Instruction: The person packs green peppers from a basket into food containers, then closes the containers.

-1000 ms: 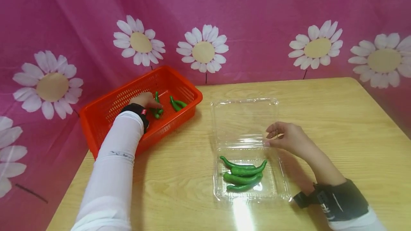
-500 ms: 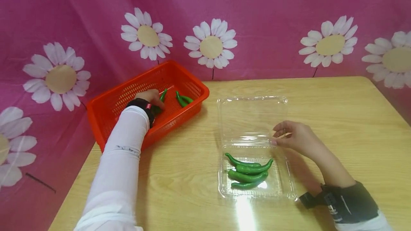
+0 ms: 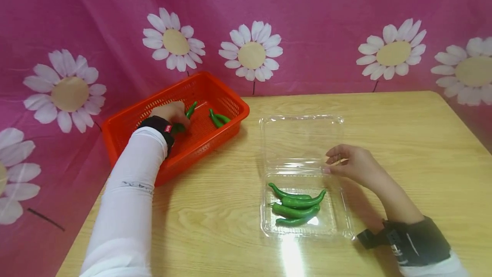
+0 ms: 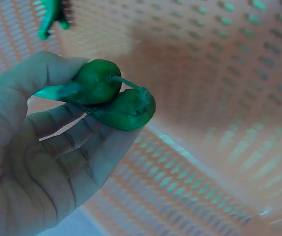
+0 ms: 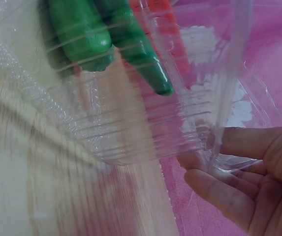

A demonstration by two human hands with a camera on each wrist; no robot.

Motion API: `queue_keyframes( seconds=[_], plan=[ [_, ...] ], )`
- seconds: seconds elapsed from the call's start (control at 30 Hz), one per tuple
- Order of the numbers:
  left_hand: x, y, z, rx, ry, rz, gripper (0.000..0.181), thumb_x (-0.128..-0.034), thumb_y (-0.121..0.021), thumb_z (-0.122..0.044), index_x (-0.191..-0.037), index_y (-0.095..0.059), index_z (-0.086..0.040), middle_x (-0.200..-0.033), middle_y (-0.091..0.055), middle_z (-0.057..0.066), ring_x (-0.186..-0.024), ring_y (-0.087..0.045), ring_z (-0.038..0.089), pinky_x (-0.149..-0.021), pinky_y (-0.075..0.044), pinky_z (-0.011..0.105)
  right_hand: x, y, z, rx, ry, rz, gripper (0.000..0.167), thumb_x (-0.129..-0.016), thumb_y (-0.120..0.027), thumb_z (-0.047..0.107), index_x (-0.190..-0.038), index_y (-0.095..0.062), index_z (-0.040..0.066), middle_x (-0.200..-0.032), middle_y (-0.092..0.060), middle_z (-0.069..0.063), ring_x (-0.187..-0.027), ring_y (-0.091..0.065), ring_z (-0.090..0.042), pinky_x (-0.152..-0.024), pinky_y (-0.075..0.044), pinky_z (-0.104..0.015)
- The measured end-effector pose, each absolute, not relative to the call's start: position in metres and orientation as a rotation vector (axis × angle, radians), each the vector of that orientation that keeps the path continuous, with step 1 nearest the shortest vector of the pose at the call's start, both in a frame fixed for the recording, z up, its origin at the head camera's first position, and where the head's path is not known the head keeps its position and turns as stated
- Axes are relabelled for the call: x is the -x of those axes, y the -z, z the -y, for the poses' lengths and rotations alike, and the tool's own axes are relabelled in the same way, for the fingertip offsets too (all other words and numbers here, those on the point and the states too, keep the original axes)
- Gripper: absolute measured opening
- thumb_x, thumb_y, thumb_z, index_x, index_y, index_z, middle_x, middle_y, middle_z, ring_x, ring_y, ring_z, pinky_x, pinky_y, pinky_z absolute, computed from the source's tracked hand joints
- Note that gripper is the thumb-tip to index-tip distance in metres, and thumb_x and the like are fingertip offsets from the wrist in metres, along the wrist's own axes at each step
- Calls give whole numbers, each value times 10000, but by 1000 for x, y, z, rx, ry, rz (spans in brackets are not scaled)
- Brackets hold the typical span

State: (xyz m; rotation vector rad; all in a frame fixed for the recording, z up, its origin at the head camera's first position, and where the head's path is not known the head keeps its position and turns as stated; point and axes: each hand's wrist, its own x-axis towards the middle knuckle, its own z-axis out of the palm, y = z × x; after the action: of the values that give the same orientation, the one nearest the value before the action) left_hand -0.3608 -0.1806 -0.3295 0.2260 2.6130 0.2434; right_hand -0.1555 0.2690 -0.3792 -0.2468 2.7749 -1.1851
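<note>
Inside the red basket [image 3: 200, 148], my left hand [image 3: 171, 112] pinches green peppers. The left wrist view shows two peppers [image 4: 126, 110] side by side between the thumb and fingers of that hand [image 4: 47, 147]. My right hand [image 3: 355, 166] pinches the edge of the clear plastic box [image 3: 338, 225] near its hinge; in the right wrist view the thumb and fingers of the hand [image 5: 249, 187] are on either side of the plastic [image 5: 131, 142]. The box lies with its lid folded back, and several green peppers [image 3: 296, 213] lie in its base.
More green peppers [image 3: 218, 119] lie at the right end of the basket. The wooden table [image 3: 403, 140] extends to the right, and a pink cloth [image 3: 315, 25] with white flowers hangs behind it.
My left hand has shifted slightly left inside the basket, and the peppers at its fingers have moved with it. My right hand keeps its grip on the box. The head view has shifted.
</note>
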Motion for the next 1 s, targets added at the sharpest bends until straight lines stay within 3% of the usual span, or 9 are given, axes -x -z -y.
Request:
queue_keyframes(
  seconds=[0.23,0.4,0.73,1.0],
  plan=[
    [356,309,165,-402,-240,-2638,181,-798,-667,-106,-894,-586,24,-761,-625,125,-637,-622,234,-613,-545,337,156,379,-268,254,1162,-2791,415,-783,-768,196,-1069,-606,-56,-919,-685,-134,-819,-686,-274,-663,-523,-246],
    [348,295,157,-464,-160,-2669,174,-811,-665,-115,-902,-574,2,-773,-633,119,-627,-637,230,-569,-533,307,155,379,-267,240,1160,-2785,415,-790,-762,195,-1076,-602,-58,-931,-686,-145,-819,-688,-271,-656,-519,-241],
    [320,271,134,-706,111,-2824,122,-776,-648,-116,-840,-558,-63,-768,-536,60,-720,-520,224,-596,-433,324,156,379,-267,231,1159,-2780,423,-795,-760,225,-1077,-603,-49,-946,-689,-148,-839,-687,-278,-661,-513,-232],
    [287,259,100,-869,250,-2845,243,-780,-725,-200,-922,-573,-75,-855,-530,67,-802,-509,220,-664,-477,361,155,380,-266,218,1175,-2760,417,-798,-757,206,-1080,-601,-59,-942,-685,-153,-831,-685,-267,-646,-514,-226]
  ],
)
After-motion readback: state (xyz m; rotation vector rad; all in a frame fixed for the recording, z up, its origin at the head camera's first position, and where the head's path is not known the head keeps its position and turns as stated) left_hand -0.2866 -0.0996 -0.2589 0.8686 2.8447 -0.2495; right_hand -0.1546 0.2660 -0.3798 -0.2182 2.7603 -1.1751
